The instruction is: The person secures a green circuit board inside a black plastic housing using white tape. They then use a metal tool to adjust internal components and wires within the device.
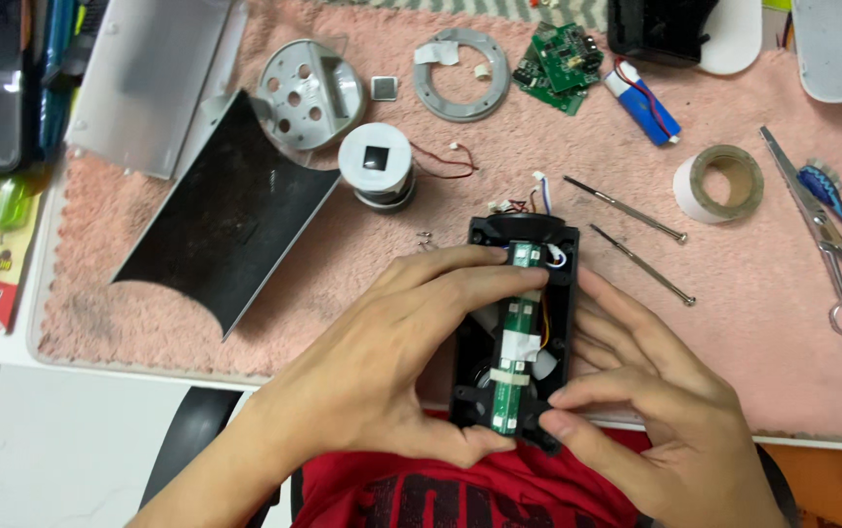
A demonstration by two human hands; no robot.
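Both gripping the black housing – left hand over its left edge, right hand pinching the near corner – long axis running straight away from the body.

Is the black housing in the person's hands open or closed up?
Open: the black housing shows a green circuit strip and wires inside.

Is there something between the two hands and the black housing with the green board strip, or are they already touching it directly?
Nothing visible is in the way. The left hand and the right hand both rest directly on the black housing; left fingers lie across its green board strip.
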